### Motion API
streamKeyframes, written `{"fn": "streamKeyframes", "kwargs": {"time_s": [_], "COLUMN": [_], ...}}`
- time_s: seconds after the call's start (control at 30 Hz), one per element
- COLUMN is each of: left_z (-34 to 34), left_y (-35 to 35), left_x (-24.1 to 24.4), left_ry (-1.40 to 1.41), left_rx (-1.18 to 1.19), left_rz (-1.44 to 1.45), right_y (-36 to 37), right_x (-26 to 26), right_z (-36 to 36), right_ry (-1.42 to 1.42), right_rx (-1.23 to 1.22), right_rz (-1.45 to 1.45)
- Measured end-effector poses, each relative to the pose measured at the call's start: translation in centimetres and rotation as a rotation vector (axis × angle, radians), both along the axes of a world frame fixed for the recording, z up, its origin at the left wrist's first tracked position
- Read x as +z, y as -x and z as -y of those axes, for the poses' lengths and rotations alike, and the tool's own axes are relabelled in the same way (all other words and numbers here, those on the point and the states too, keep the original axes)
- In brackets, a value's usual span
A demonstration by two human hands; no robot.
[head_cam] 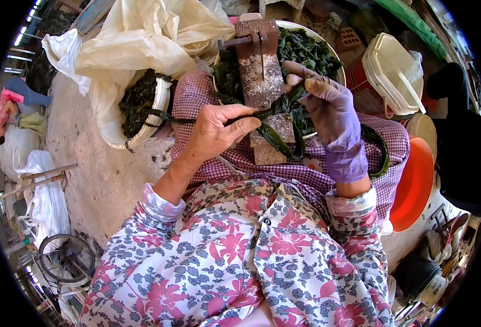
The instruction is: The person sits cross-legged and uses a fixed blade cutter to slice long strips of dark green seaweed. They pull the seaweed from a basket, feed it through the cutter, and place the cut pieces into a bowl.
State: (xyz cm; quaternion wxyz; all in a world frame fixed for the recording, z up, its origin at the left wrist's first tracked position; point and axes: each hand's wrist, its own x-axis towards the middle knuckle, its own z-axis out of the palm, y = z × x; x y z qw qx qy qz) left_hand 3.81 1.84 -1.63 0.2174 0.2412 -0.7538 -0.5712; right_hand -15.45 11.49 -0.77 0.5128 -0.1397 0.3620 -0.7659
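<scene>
Dark green seaweed, probably kelp [279, 107], is stretched between my hands in a twisted or knotted bunch. My bare left hand [226, 126] pinches one strand between thumb and forefinger, and its tail trails left. My right hand [326, 98], in a stained purple glove, grips the other end of the bunch. Loose ribbons hang below, over a worn, white-crusted board [264, 88] with a slit and a rusty-looking upper end. The board lies across a white tub [340, 61] of green seaweed. Another seaweed ribbon [381, 151] curves over the checked cloth on my lap, beside my right wrist.
At left, a white bucket [165, 98] holds darker seaweed beneath cream plastic sheeting [138, 53]. An orange basin [414, 188] and stacked pale containers [394, 73] stand right. A bent-over person [13, 100] is far left, above a bicycle wheel [66, 257].
</scene>
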Motion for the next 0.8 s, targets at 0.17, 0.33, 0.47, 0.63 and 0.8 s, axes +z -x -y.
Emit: {"fn": "streamKeyframes", "kwargs": {"time_s": [0.17,0.33,0.47,0.63,0.8], "left_z": [1.6,1.5,0.9,1.7,1.5], "left_y": [-0.4,-0.1,-0.3,-1.6,-0.2], "left_x": [1.7,3.2,3.5,-0.1,2.3], "left_ry": [0.318,0.454,0.494,0.442,0.847], "left_rx": [0.014,-0.082,-0.088,-0.069,-0.139], "left_rz": [-0.008,-0.022,-0.045,0.048,0.006], "right_y": [4.3,-1.1,-1.5,-1.5,-2.3], "right_x": [-0.2,0.4,-0.9,-1.8,-0.9], "right_z": [-3.6,-1.7,-2.8,-3.1,-3.1], "right_ry": [-0.123,0.001,-0.065,0.031,-0.057], "right_rx": [-0.269,-0.212,0.182,-0.01,0.066], "right_rz": [-0.346,-1.502,-1.771,-1.97,-2.15]}}
